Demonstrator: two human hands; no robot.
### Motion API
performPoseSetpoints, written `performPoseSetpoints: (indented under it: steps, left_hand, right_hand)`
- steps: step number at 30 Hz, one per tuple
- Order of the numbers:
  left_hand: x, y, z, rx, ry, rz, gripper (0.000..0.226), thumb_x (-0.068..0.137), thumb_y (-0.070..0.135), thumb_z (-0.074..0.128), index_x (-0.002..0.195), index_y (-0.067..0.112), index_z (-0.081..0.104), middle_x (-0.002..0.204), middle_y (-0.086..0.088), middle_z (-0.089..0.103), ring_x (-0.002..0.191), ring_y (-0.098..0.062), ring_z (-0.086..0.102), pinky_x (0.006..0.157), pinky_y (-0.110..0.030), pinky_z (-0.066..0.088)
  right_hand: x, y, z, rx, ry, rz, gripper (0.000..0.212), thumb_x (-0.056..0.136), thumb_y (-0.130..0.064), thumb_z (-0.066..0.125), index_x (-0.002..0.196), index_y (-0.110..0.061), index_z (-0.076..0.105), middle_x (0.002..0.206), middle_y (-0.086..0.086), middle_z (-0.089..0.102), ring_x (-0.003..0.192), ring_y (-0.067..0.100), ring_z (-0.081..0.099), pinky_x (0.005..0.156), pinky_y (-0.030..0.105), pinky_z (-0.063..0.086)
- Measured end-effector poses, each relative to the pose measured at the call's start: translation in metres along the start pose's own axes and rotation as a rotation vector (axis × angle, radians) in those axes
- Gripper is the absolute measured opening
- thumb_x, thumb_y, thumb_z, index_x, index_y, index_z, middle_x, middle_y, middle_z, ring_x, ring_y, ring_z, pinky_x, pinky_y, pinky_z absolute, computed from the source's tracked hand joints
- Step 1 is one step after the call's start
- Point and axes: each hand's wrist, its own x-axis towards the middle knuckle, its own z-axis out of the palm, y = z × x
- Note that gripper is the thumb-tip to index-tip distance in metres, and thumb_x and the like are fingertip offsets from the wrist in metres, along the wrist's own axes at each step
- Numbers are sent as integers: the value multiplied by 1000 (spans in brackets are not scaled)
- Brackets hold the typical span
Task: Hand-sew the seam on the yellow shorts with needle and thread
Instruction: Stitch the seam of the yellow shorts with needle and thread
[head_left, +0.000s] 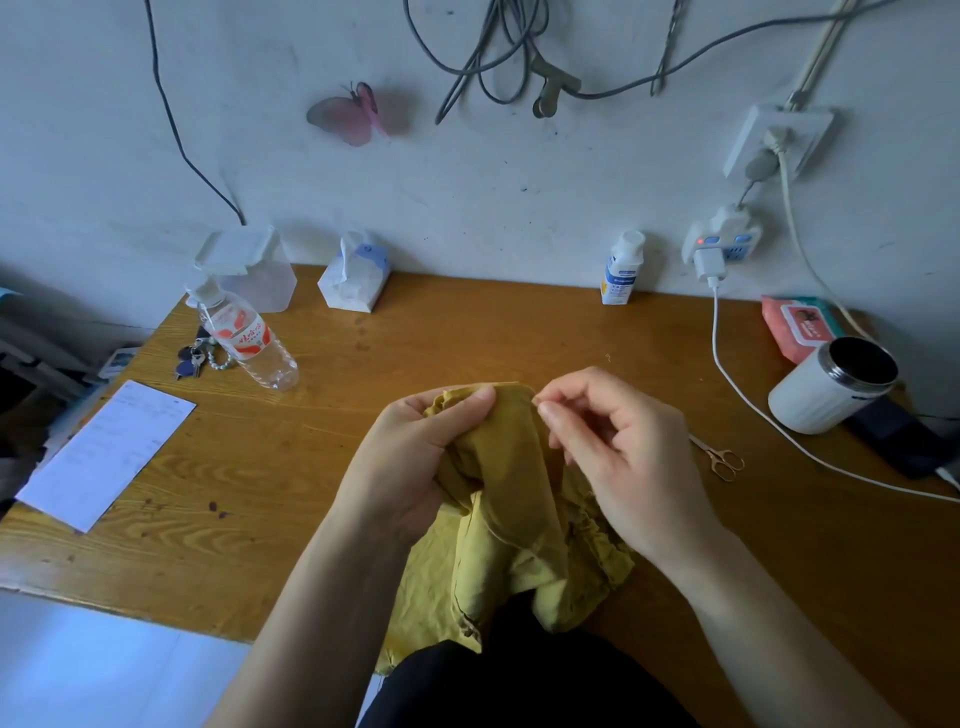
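The left hand is curled round a bunched fold of the mustard-yellow soft cotton shorts, thumb pressed on top of the raised ridge. The right hand pinches thumb and forefinger together at the ridge's right end, probably on the needle, which is too fine to make out. The cloth looks light, limp and creased, neither slippery nor fragile. Judged so, it will sag unless held taut, and is best gripped close on either side of the seam. The lifted ridge runs left to right between the hands. The garment's long axis runs from there toward the person, draping over the near edge of the brown wooden table. Small gold scissors lie just beside the right hand.
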Motion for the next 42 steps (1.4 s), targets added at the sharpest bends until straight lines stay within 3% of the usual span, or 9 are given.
performPoseSetpoints:
  steps: [8,20,22,25,27,30,33,38,42]
  left_hand:
    - [-7,4,4,12,-96,4,13,71,18,67,69,8,75,69,-12,72,64,-19,70,59,-27,56]
    - [-10,3,6,55,-81,58,14,71,19,68,70,6,74,67,-11,70,62,-18,68,56,-25,54]
    - [-11,3,6,103,-59,91,16,70,22,69,74,7,75,71,-12,72,65,-19,69,58,-25,54]
    - [-13,4,8,172,-48,140,14,71,23,69,75,12,76,72,-10,73,67,-19,70,58,-23,54]
    - [-15,4,9,202,-52,169,15,71,23,69,76,11,76,72,-9,73,67,-18,71,58,-22,53]
    - [-15,3,11,241,-48,195,17,70,25,70,78,11,76,73,-10,74,68,-19,71,59,-23,54]
    - [-14,1,11,278,-26,192,18,68,27,71,79,13,76,75,-9,74,71,-19,71,60,-23,53]
    - [-13,2,8,241,-70,142,23,63,23,75,83,12,76,81,-12,74,77,-22,71,64,-25,55]
    - [-13,7,3,153,-88,90,15,62,20,75,74,11,74,71,-10,71,67,-19,69,59,-27,55]
  right_hand:
    - [2,-14,-2,-211,-23,-91,12,87,-15,59,87,-10,70,67,-10,60,60,5,57,51,11,43]
    - [4,-23,-5,-346,-60,-74,7,85,-12,65,80,-14,69,58,-7,62,50,5,55,47,18,43]
    - [5,-22,-6,-313,-72,-15,5,85,-12,67,87,-16,69,56,-8,61,51,8,56,50,18,44]
    - [9,-19,-9,-151,-170,167,29,88,-16,63,117,-21,63,52,-11,58,53,4,56,59,9,41]
    - [11,-18,-13,-39,-289,263,35,90,-17,59,124,-25,59,52,-15,59,49,0,55,58,5,39]
    - [13,-20,-18,46,-355,286,20,92,-14,56,100,-29,67,51,-23,58,50,-5,56,49,3,37]
    - [14,-20,-20,22,-301,284,19,90,-15,59,78,-30,64,50,-17,58,47,-1,53,46,6,35]
    - [14,-19,-22,-22,-264,285,19,88,-16,61,74,-28,64,50,-10,58,43,1,49,47,9,35]
    - [15,-21,-29,-9,-265,310,17,88,-17,60,74,-26,65,50,-8,58,43,1,49,47,9,36]
